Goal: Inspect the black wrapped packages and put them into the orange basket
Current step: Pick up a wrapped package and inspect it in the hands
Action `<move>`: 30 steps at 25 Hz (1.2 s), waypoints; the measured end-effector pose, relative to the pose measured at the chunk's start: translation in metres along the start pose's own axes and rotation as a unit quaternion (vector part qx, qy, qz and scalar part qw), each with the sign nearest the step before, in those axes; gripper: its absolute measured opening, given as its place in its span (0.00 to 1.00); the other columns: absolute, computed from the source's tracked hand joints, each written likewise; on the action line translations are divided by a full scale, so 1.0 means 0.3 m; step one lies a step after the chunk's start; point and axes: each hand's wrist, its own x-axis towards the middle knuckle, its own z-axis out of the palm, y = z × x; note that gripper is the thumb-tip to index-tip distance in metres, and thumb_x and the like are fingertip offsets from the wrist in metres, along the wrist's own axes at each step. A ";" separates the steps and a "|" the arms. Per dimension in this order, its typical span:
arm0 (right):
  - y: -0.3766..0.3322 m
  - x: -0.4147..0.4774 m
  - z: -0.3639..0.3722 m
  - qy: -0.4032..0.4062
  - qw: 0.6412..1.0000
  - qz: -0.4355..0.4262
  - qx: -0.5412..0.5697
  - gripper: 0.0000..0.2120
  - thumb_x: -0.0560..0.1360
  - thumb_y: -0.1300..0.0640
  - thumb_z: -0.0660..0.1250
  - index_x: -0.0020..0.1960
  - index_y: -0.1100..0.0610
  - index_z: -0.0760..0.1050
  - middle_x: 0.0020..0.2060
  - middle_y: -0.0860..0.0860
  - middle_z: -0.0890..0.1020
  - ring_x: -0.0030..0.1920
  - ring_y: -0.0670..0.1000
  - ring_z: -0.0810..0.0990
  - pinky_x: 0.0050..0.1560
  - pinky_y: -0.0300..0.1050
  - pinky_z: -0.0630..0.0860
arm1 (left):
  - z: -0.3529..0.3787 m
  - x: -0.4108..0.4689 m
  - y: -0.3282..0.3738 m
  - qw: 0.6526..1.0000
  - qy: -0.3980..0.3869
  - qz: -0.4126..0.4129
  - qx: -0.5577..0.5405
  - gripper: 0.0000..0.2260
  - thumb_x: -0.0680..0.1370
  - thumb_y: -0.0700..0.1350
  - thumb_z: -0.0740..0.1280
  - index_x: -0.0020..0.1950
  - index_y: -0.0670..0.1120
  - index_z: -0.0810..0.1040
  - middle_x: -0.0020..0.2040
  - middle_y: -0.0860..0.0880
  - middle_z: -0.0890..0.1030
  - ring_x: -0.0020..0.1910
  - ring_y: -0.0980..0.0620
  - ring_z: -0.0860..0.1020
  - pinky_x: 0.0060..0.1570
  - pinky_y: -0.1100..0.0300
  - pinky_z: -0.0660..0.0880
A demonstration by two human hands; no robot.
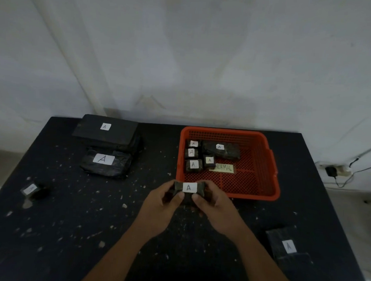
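While both hands grip it, a small black wrapped package (pixel 189 189) is held above the bench (pixel 90 210), just near of the orange basket (pixel 271 166). The left hand (pixel 164 205) is closed on the package's left end and the right hand (pixel 213 206) on its right end, with thumbs on the near face. A white label marked "A" faces up between the two hands.

The orange basket sits on the far right part of the bench. Inside it, against its left wall, lie four small labelled packages (pixel 192 158) and, right of them toward the far wall, one longer package (pixel 221 149). A yellow tag reading "NORMAL" (pixel 223 168) lies on the basket floor, partly covered by one small package.

On the far left of the bench, a large flat package (pixel 105 129) lies on top of other black packages, with a crumpled one (pixel 106 163) just near of it. A small package (pixel 34 190) lies near the left edge. Another package (pixel 284 244) lies at the near right. All carry "A" labels. Pale specks are scattered over the dark bench surface.
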 end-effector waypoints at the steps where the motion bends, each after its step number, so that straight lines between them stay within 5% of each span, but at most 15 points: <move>1: 0.005 -0.001 -0.004 0.003 1.000 -0.004 -0.009 0.09 0.80 0.57 0.65 0.60 0.50 0.74 0.49 0.49 0.84 0.43 0.45 0.84 0.40 0.38 0.79 | 0.014 0.002 0.001 1.000 0.005 -0.002 0.003 0.10 0.79 0.47 0.65 0.60 0.56 0.75 0.51 0.59 0.81 0.51 0.66 0.78 0.49 0.71 0.73; 6: 0.008 -0.017 -0.042 0.014 1.000 -0.001 0.011 0.13 0.80 0.57 0.66 0.64 0.51 0.74 0.52 0.48 0.83 0.45 0.41 0.84 0.41 0.36 0.79 | 0.040 0.016 0.008 0.995 -0.025 -0.051 -0.085 0.16 0.78 0.47 0.65 0.66 0.54 0.74 0.58 0.57 0.80 0.57 0.62 0.78 0.58 0.67 0.75; 8: 0.002 -0.025 -0.061 0.005 0.999 0.008 0.046 0.17 0.79 0.57 0.67 0.67 0.49 0.72 0.56 0.47 0.82 0.50 0.41 0.84 0.45 0.38 0.81 | 0.044 0.019 0.003 0.985 -0.021 -0.099 -0.142 0.18 0.79 0.47 0.65 0.68 0.50 0.73 0.62 0.52 0.79 0.60 0.57 0.78 0.62 0.58 0.76; 12: 0.016 -0.021 -0.082 -0.020 0.997 0.017 0.073 0.19 0.78 0.55 0.68 0.69 0.49 0.72 0.59 0.48 0.81 0.54 0.45 0.84 0.48 0.41 0.82 | 0.033 0.024 0.001 0.966 -0.029 -0.136 -0.219 0.12 0.78 0.41 0.65 0.61 0.51 0.77 0.60 0.50 0.80 0.59 0.53 0.79 0.60 0.52 0.77; 17: 0.041 -0.019 -0.052 0.020 1.000 0.003 0.001 0.13 0.80 0.55 0.66 0.64 0.47 0.74 0.55 0.46 0.83 0.51 0.43 0.83 0.47 0.39 0.81 | 0.056 0.018 0.017 0.991 0.012 -0.088 -0.100 0.12 0.77 0.42 0.68 0.59 0.50 0.77 0.55 0.54 0.82 0.55 0.58 0.80 0.57 0.60 0.78; 21: 0.044 -0.027 -0.048 0.027 0.994 0.016 0.102 0.14 0.79 0.50 0.65 0.64 0.49 0.76 0.55 0.48 0.84 0.53 0.45 0.84 0.46 0.42 0.81 | 0.074 0.024 0.021 0.979 0.084 -0.115 -0.147 0.12 0.76 0.42 0.69 0.59 0.49 0.76 0.54 0.53 0.81 0.53 0.57 0.81 0.52 0.60 0.80; 25: 0.058 -0.026 -0.054 0.033 0.978 0.046 0.202 0.11 0.81 0.54 0.61 0.59 0.56 0.78 0.55 0.53 0.85 0.56 0.54 0.84 0.49 0.48 0.82 | 0.085 0.029 0.024 0.964 0.056 -0.142 -0.217 0.07 0.79 0.42 0.65 0.56 0.47 0.79 0.51 0.47 0.84 0.49 0.50 0.84 0.49 0.54 0.82; 30: 0.069 -0.029 -0.072 0.043 0.980 0.081 0.178 0.11 0.82 0.59 0.62 0.59 0.50 0.80 0.52 0.49 0.86 0.53 0.49 0.85 0.47 0.43 0.80 | 0.100 0.025 0.017 0.952 0.029 -0.135 -0.273 0.06 0.78 0.39 0.65 0.54 0.40 0.78 0.50 0.42 0.85 0.49 0.47 0.84 0.52 0.49 0.81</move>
